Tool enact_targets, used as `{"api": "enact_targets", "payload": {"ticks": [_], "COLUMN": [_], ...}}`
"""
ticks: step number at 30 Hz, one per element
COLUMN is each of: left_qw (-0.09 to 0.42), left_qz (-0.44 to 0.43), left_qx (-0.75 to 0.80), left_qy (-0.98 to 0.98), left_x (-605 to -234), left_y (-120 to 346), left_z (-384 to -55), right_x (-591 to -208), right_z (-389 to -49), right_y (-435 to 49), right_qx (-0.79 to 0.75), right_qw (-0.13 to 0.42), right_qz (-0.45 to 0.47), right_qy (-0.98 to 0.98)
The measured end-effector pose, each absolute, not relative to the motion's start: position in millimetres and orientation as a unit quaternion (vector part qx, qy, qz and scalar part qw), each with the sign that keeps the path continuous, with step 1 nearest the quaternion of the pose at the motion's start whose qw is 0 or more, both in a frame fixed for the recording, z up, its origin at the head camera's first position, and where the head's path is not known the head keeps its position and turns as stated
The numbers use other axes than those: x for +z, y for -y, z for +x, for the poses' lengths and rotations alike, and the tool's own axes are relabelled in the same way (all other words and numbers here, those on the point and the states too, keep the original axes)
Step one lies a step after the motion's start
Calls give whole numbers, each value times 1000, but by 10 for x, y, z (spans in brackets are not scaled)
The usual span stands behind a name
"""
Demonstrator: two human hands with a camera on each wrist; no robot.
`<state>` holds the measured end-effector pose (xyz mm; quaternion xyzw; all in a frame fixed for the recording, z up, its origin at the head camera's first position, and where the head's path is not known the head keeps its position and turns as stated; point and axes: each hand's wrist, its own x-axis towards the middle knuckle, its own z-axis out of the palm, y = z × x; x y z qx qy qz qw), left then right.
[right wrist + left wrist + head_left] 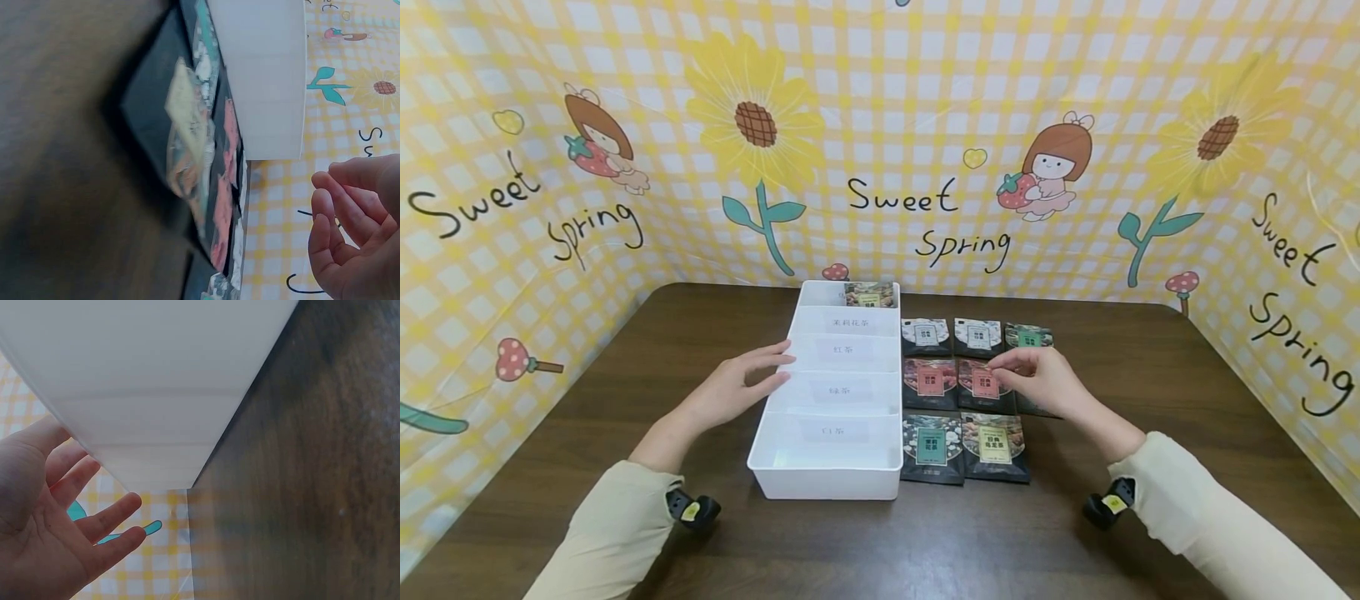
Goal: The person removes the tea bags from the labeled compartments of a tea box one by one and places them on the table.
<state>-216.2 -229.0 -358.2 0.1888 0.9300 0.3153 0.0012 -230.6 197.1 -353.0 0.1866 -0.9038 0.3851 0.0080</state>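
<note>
A long white divided box (823, 483) stands on the table, with paper labels on its compartment dividers. One tea packet (870, 296) with a yellowish label lies in its farthest compartment. My left hand (730, 387) touches the box's left rim with its fingertips, fingers spread in the left wrist view. My right hand (1037, 379) hovers above the packets with fingers loosely bent, thumb near index, nothing visible between them. Under its fingertips is a red-labelled tea packet (977, 392); another red-labelled packet (930, 385) lies left of it. The hand partly hides a packet behind it.
Right of the box lie two white-labelled packets (924, 336), a green-labelled packet (1028, 335), a teal-labelled jasmine packet (932, 450) and a yellow-labelled packet (995, 446). A checked cloth (910, 125) surrounds the brown table (970, 542) at back and sides.
</note>
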Motion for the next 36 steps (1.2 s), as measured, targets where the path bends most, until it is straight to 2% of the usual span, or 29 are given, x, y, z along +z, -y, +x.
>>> {"api": "enact_targets", "payload": {"ticks": [8, 16, 36], "left_qw": [0, -2, 5], "left_qz": [188, 189, 184], "left_qx": [316, 315, 315], "left_qy": [-930, -930, -931], "left_x": [-3582, -3586, -3555], "left_y": [2292, 2296, 2276], "left_z": [-2157, -2164, -2146], "right_x": [-3406, -3212, -3127], "right_z": [-2483, -2664, -3162], "right_y": [-1818, -1595, -1204], "right_qx": [403, 365, 430], "right_qw": [13, 54, 36], "right_qz": [197, 201, 204], "right_qy": [893, 907, 879]}}
